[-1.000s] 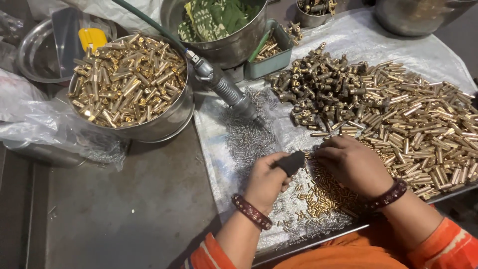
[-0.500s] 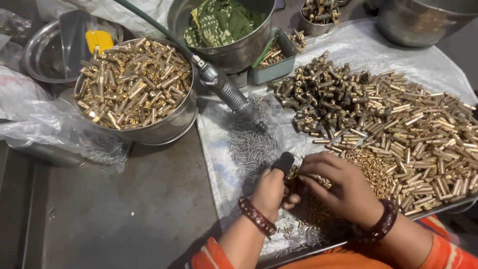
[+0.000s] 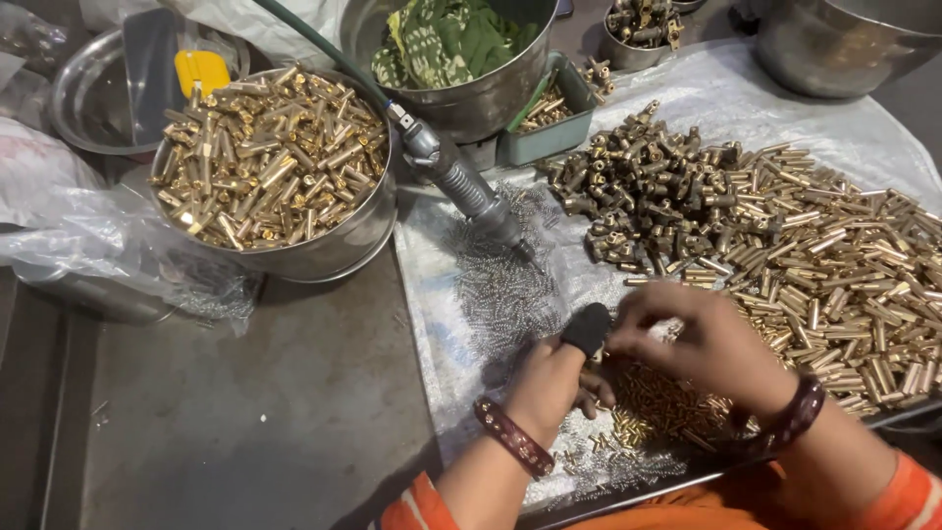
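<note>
My left hand (image 3: pixel 546 381), with a black cover (image 3: pixel 589 328) on its thumb and a dark red bangle at the wrist, is curled low over the plastic sheet. My right hand (image 3: pixel 708 345) meets it from the right, fingertips pinched against the covered thumb. Both close on a small brass piece, mostly hidden between the fingers. Just below the hands lies a heap of small brass pieces (image 3: pixel 659 406). A spread of thin steel springs (image 3: pixel 498 287) lies to the left of the hands.
A steel bowl (image 3: pixel 334 247) full of brass tubes stands at the left. An air tool (image 3: pixel 461 183) with a green hose lies beside it. Dark brass fittings (image 3: pixel 648 192) and a large pile of brass tubes (image 3: pixel 852 263) fill the right. A green tray (image 3: pixel 551 128) and a pot (image 3: pixel 491 93) sit behind.
My right hand has lifted off the heap of small brass pieces and moved left, up to my left thumb. My left hand has stayed nearly in place.
</note>
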